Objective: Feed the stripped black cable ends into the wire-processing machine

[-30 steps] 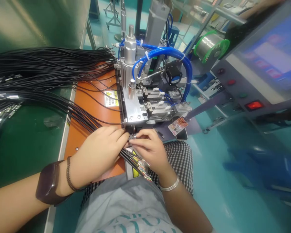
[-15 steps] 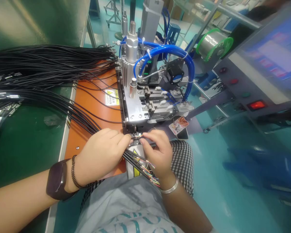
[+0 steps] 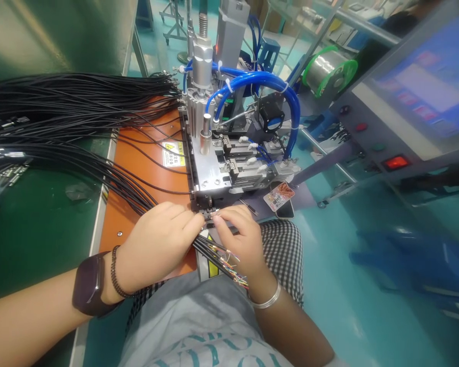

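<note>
My left hand [image 3: 164, 237] is closed round a bundle of black cables [image 3: 208, 248] that runs in from the left. Their stripped ends, with thin coloured wires [image 3: 229, 265], stick out past the hand and hang below my right hand. My right hand [image 3: 240, 232] pinches fine wire ends between thumb and index finger, close to my left thumb. Both sets of fingertips meet over a small metal fixture [image 3: 208, 211] at the front of the machine [image 3: 210, 173]. The exact wires in the pinch are too small to make out.
Many more black cables [image 3: 80, 97] lie over the green table [image 3: 42, 214] and orange plate [image 3: 145, 176]. Blue air hoses [image 3: 268, 76] arch above the machine. At right are a solder wire spool [image 3: 327, 71], a control panel [image 3: 367, 122] and a phone [image 3: 285, 209] with a card [image 3: 278, 197] on it.
My right hand has moved slightly left, bringing its fingertips nearer my left thumb. My left hand keeps its grip on the cables. The whole view has shifted a little.
</note>
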